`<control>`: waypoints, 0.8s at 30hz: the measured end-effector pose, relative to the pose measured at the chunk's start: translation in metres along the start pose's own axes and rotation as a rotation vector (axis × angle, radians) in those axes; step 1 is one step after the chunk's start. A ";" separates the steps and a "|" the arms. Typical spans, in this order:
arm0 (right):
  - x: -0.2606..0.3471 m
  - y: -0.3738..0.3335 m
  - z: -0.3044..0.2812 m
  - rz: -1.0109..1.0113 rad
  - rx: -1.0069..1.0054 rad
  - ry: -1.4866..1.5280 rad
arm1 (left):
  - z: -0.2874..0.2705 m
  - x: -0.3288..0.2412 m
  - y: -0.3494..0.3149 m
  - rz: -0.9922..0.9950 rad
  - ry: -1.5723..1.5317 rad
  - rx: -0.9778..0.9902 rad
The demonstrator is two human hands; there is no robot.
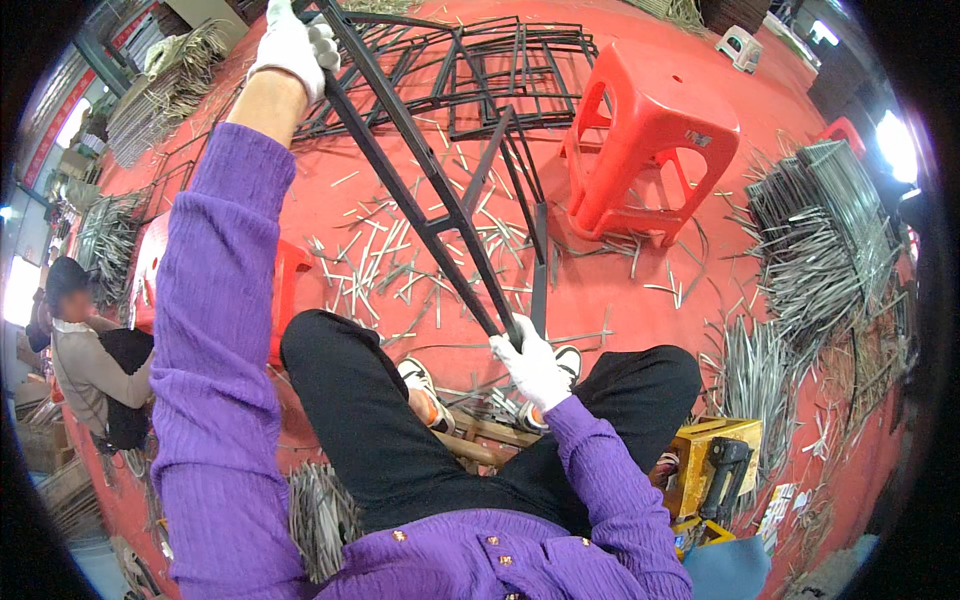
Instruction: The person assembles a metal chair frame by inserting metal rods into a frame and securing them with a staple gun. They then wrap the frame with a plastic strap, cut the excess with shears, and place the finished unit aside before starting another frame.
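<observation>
Stretched out to the far left, my left hand [292, 50] in a white glove grips the upper end of a black metal frame [405, 160]. My right hand [530, 368], gloved too, is closed around the frame's lower end, close above my shoes. The frame slants between both hands, its long bars joined by short crosspieces. Part of its far end is cut off by the picture's upper edge. Behind it, several more black metal frames [480, 75] lie on the red floor.
A red plastic stool [655, 130] stands right of the frames. Bundles of grey strips [820, 240] are piled at the right, above a yellow box-like tool [712, 465]. Loose strips [375, 245] litter the floor [600, 300]. A person [95, 360] sits at the left.
</observation>
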State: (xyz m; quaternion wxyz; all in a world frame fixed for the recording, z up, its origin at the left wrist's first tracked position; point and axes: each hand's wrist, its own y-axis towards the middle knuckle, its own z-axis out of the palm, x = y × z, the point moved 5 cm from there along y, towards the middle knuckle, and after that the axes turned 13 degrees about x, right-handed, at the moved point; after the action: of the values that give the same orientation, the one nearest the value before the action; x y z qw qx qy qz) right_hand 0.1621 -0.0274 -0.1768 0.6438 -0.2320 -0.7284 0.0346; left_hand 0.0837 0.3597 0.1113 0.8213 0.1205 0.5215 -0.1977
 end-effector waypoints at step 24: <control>0.211 0.019 -0.120 -0.441 0.146 0.287 | -0.025 0.251 -0.203 0.079 1.147 0.271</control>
State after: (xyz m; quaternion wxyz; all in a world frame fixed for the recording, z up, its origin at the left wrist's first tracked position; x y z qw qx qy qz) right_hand 0.2691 0.0405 0.0317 0.7473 -0.0231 -0.6583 -0.0872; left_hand 0.0670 0.1391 -0.1245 0.3922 0.3313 0.8475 -0.1350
